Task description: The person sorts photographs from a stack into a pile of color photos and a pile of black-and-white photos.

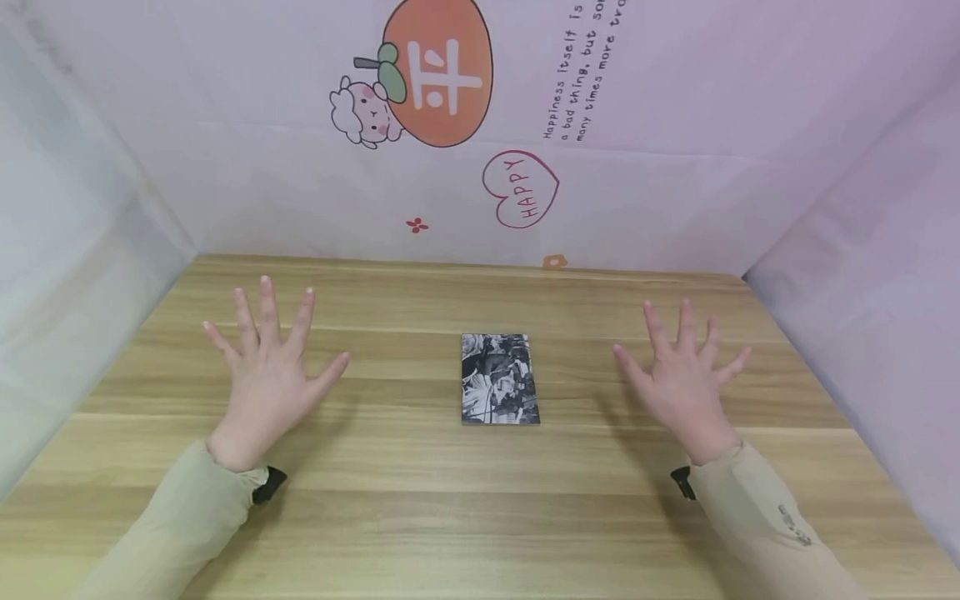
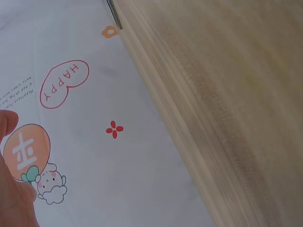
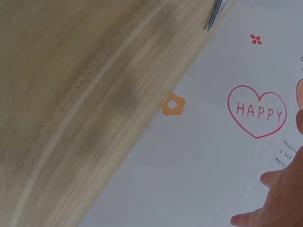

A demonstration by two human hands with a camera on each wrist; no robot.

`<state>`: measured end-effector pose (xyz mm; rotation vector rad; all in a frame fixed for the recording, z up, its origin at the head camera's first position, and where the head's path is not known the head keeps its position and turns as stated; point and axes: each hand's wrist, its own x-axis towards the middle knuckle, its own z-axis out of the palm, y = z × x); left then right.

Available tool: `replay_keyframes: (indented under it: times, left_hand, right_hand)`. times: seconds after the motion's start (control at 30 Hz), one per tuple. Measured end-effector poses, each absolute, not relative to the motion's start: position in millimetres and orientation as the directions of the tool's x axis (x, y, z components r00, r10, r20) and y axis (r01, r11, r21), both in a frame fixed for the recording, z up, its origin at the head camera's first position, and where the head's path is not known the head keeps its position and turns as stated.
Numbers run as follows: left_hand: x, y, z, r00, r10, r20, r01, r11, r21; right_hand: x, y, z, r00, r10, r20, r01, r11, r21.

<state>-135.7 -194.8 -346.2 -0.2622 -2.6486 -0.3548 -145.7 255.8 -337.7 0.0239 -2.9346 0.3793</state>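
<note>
A small flat rectangular piece printed with a black-and-white picture (image 1: 499,380) lies on the wooden table, between the two hands. To its left, my left hand (image 1: 268,383) is held over the tabletop with fingers spread straight and holds nothing. On the other side my right hand (image 1: 684,392) is spread the same way, also with nothing in it. Both hands are well apart from the printed piece. Only the thin layered edge (image 2: 115,15) of that piece shows in the left wrist view, and likewise its edge (image 3: 215,15) in the right wrist view.
The wood-grain table (image 1: 420,517) ends at a white backdrop (image 1: 262,192) with a cartoon sheep, an orange fruit, lettering and a red heart (image 1: 521,189). White cloth side walls (image 1: 862,250) stand left and right. Dark straps (image 1: 268,485) sit at the wrists.
</note>
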Motion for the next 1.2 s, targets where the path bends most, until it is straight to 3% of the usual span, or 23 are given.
replay_keyframes:
  times: [0.47,0.77,1.2]
  left_hand:
    - [-133.4,-196.8,-347.6,-0.918,0.099,0.383,0.196,0.955,0.222]
    - [-136.1,-190.6,-349.9,-0.888,0.109,0.447,0.229,0.947,0.224]
    - [-138.1,-183.7,-350.4,-0.915,0.087,0.394,0.194,0.951,0.24]
  right_hand:
    - [-144.2,251.2,-338.6,-0.985,-0.011,0.17,-0.051,0.97,-0.236]
    - [-147.8,247.8,-338.0,-0.984,-0.026,0.177,-0.068,0.97,-0.232]
    - [-152.5,238.5,-339.4,-0.985,-0.046,0.167,-0.086,0.966,-0.245]
